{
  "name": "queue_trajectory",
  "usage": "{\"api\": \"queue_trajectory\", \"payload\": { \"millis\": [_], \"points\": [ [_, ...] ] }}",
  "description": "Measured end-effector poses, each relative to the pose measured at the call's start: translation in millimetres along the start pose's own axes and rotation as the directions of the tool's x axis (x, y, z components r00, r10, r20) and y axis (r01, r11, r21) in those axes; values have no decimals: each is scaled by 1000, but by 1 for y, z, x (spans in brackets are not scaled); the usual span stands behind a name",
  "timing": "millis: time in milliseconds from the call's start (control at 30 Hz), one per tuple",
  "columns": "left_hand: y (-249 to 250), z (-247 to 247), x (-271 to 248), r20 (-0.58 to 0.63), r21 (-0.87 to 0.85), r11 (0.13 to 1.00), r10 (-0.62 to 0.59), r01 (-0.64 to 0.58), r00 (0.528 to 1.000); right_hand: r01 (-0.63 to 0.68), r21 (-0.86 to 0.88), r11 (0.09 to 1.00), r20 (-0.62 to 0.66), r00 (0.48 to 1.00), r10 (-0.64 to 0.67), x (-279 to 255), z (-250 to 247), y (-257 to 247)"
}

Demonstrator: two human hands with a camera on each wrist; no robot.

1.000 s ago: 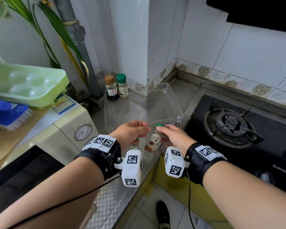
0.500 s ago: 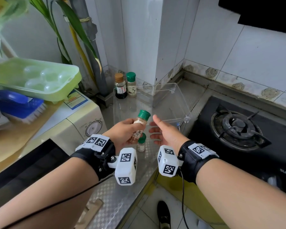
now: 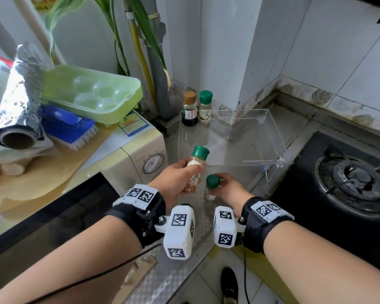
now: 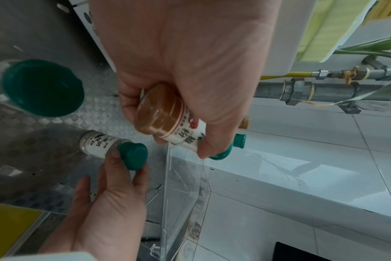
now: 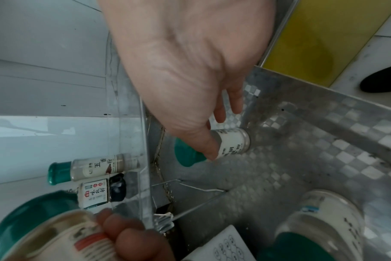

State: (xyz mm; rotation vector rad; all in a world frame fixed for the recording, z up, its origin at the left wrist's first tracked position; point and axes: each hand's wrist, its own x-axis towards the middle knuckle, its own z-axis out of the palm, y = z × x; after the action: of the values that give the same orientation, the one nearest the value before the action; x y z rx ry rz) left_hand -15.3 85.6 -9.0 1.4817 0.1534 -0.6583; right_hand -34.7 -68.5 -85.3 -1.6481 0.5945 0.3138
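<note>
My left hand [image 3: 180, 179] grips a green-capped spice bottle [image 3: 196, 164] of brown powder and holds it tilted just above the front wall of a clear plastic bin [image 3: 270, 132]. The left wrist view shows the bottle's base [image 4: 165, 118] in my fingers. To its right, a smaller green-capped bottle [image 3: 212, 187] stands on the steel counter [image 3: 173, 279]. My right hand [image 3: 229, 190] pinches it just below the cap, thumb on the label [image 5: 232, 143]. A third green-capped bottle [image 4: 42, 88] stands close by, hidden in the head view.
Behind the bin, a dark sauce bottle [image 3: 189, 110] and a green-capped spice bottle [image 3: 205, 107] stand by the wall. A gas stove [image 3: 349, 181] lies right. Left is a cream appliance [image 3: 145, 154] topped with a green egg tray [image 3: 92, 93], a blue brush [image 3: 68, 126] and a foil roll [image 3: 18, 119].
The brown-powder bottle passed from my right hand to my left, which lifted it. My right hand opened, then dropped onto the smaller bottle on the counter and took hold of it.
</note>
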Motion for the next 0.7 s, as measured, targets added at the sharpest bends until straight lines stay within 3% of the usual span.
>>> {"api": "queue_trajectory", "payload": {
  "millis": [167,433,700],
  "points": [
    [-3,-3,3,5,10,1000,9,-9,1000,12,51,999,27,1000,-14,-4,-7,-2],
    [-3,8,10,38,-19,1000,7,-7,999,-55,144,988,263,965,15,-19,-37,-25],
    [16,27,22,69,-97,995,0,6,998,-75,374,924,305,951,-46,-17,-59,-52]
  ]
}}
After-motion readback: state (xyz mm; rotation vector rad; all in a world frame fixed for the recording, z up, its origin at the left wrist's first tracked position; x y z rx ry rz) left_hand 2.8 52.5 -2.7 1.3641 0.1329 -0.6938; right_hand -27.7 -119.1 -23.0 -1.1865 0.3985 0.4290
